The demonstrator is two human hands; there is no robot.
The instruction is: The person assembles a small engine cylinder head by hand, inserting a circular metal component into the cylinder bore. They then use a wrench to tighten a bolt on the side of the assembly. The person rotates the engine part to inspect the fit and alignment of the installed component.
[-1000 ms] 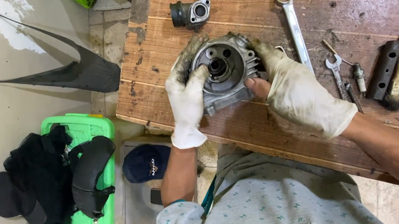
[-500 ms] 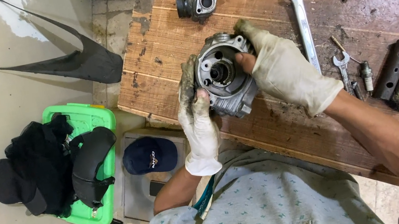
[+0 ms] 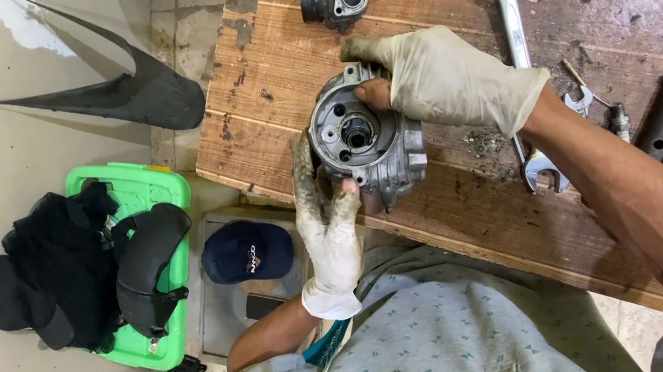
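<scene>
As before, both hands (image 3: 380,150) round housing (image 3: 364,139)

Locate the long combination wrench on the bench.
Head view: long combination wrench lies on the wooden workbench, just beyond the right hand, its shaft partly hidden by the wrist.

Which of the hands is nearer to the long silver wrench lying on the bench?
Right. The right hand rests on the engine part's top, just beside the long silver wrench. The left hand grips the part's lower edge, farther away.
</scene>
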